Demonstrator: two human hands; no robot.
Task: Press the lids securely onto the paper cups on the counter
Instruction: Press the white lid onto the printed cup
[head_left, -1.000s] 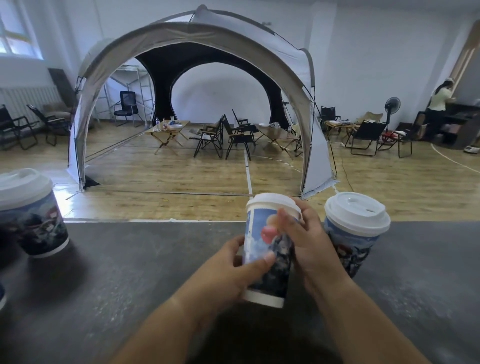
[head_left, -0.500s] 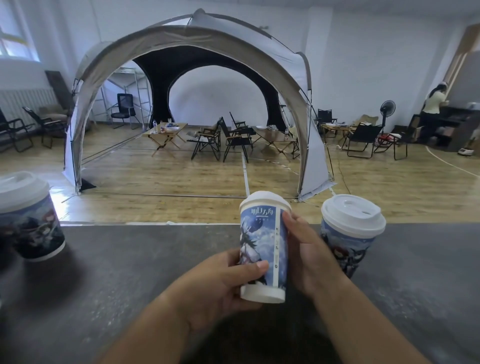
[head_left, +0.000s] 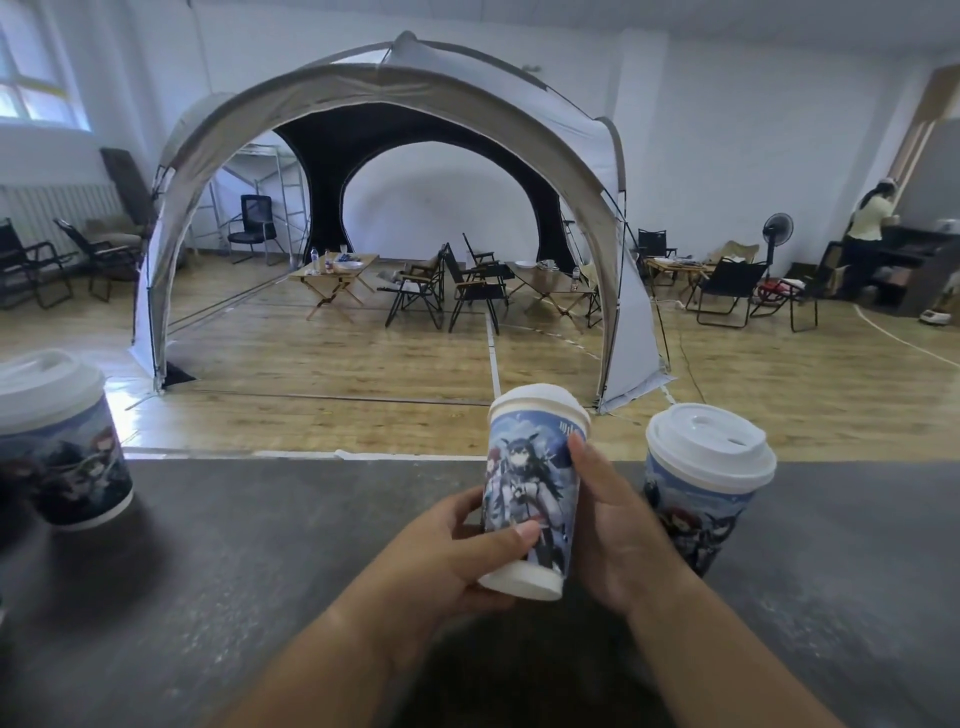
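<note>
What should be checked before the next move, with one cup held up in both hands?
1. Grip on the held cup: ok; the left hand grips it low and the right hand holds its side.
2. Held cup standing on the counter for pressing: not ok; it is lifted and tilted.
3. Seal of the held cup's lid: cannot tell; its far rim is hidden.
4. Cover on the right cup: ok; the right cup's lid sits level.
5. Cover on the left cup: ok; the left cup's lid is on, though I cannot tell whether it is sealed.
</note>
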